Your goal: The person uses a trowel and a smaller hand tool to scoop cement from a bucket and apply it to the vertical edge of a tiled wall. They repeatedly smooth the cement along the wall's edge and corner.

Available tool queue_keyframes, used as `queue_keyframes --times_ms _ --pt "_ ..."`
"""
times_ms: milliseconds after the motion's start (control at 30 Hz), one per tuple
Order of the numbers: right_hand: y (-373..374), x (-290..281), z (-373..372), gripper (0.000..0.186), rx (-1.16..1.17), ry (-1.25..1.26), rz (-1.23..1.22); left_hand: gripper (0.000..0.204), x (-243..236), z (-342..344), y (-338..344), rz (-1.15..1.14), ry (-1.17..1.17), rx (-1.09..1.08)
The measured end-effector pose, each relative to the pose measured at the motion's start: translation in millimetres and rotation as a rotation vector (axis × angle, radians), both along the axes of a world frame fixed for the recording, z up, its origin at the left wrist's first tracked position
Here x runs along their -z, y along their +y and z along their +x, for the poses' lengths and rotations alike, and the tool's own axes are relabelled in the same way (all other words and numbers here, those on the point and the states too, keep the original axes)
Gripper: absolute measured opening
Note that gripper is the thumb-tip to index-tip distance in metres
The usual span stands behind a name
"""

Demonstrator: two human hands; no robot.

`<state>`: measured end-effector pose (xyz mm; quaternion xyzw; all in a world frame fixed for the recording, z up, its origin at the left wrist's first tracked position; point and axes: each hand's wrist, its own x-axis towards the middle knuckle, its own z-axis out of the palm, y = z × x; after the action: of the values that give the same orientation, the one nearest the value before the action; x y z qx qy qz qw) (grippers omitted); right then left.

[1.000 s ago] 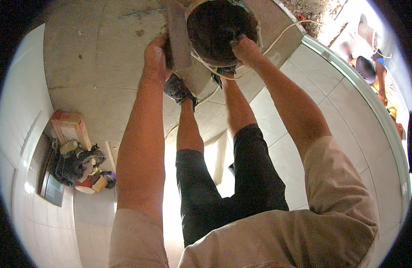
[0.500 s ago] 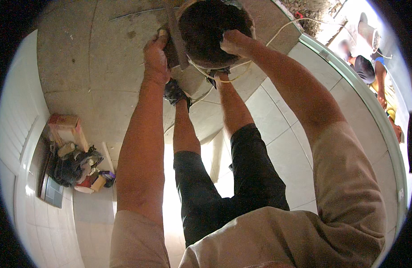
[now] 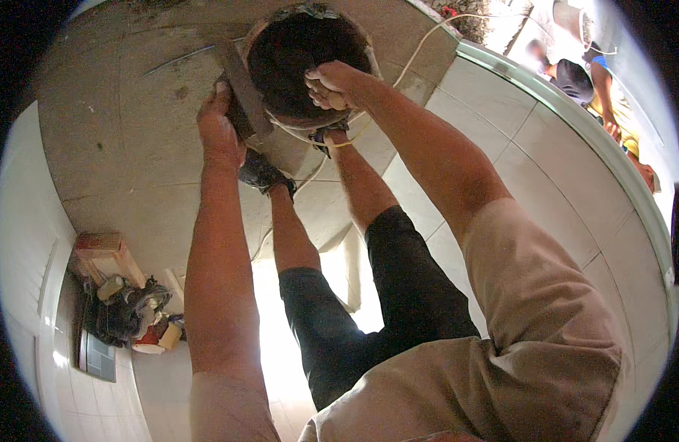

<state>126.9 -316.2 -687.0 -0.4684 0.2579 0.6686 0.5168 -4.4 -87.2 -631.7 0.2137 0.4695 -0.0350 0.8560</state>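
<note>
My left hand point(image 3: 220, 121) is closed around the grip of a flat trowel point(image 3: 244, 92), its long grey blade seen nearly edge-on. The blade stands beside the left rim of a round bucket point(image 3: 373, 60), which has a crusted edge and a very dark inside. Over the bucket's right part, my right hand point(image 3: 333, 87) is closed with its fingers curled in. Something pale shows near the palm, but what it grips is too dark to tell. My feet in dark footwear point(image 3: 262, 173) stand just below the bucket.
A pale cable point(image 3: 407, 70) runs past the bucket over the grey floor point(image 3: 118, 140). White tiles point(image 3: 487, 118) lie to the right, bordered by a pale frame point(image 3: 568, 99). Beyond it another person point(image 3: 601, 92) is low down. A box point(image 3: 104, 254) and piled items lie left.
The bucket, trowel and both hands have shifted left and slightly down in the view as the camera turned. My right hand has turned and lifted, so its curled fingers now show.
</note>
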Motion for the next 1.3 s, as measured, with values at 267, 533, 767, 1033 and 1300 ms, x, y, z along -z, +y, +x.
queue_keyframes --times_ms 267,533,767,1033,1300 --pt "6.3 -27.9 -0.7 0.032 -0.036 0.065 -0.098 0.038 -8.7 -2.4 -5.8 0.135 0.141 0.062" --pt "-47.3 -150.5 -30.7 0.04 -0.135 -0.262 -0.169 0.04 -69.9 1.2 8.6 0.11 0.084 0.011" --pt "-72.5 -402.7 -70.6 0.044 -0.031 -0.438 0.065 0.043 -284.5 23.8 -2.4 -0.1 0.124 0.102" --pt "2.1 -609.7 -82.9 0.028 0.072 -1.483 0.181 0.042 -570.2 36.9 1.1 -0.197 -0.295 0.141" --pt "21.4 -711.7 -84.1 0.026 0.202 -1.807 0.187 0.034 -750.4 41.0 13.4 -0.078 -0.594 0.189"
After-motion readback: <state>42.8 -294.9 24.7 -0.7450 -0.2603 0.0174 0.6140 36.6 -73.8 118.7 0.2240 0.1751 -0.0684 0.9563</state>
